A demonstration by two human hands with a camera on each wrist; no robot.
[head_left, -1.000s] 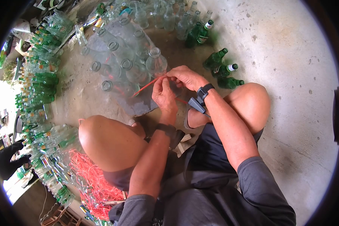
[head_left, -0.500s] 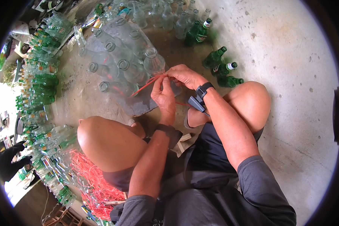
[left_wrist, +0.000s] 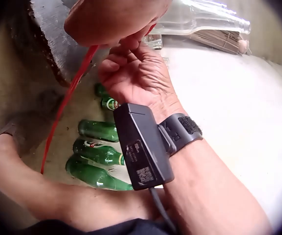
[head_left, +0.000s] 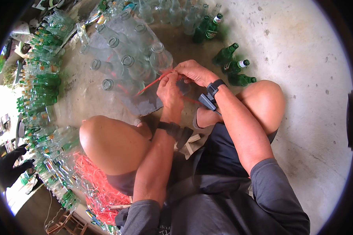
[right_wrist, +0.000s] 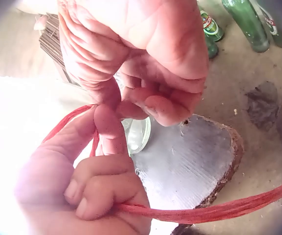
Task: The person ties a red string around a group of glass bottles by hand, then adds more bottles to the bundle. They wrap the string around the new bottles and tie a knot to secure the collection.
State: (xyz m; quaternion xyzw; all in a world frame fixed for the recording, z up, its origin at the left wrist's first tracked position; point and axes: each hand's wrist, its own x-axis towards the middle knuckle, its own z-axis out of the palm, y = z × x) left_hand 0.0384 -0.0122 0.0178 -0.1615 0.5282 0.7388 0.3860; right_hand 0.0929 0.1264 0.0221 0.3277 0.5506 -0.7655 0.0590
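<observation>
Clear glass bottles [head_left: 134,69] stand bunched on a grey slab [head_left: 149,106], with red twine [head_left: 151,84] running along their near side. Beside the nearest bottle, the left hand [head_left: 170,93] pinches the twine, its other fingers curled round a strand [right_wrist: 199,214] in the right wrist view. The right hand [head_left: 195,73] meets it fingertip to fingertip and pinches the twine too. In the left wrist view a red length [left_wrist: 65,105] hangs from the left hand [left_wrist: 114,22]. The exact crossing of the strands is hidden between the fingers.
Green bottles [head_left: 225,55] stand to the right, and more clear bottles [head_left: 175,15] behind. Rows of bottles [head_left: 47,80] line the left side. A red twine heap [head_left: 96,184] lies beside the left knee [head_left: 106,143]; the right knee [head_left: 264,100] is near the right forearm.
Both hands have shifted slightly up in the head view, still together on the twine. The left wrist has turned a little, and the whole view has moved slightly.
</observation>
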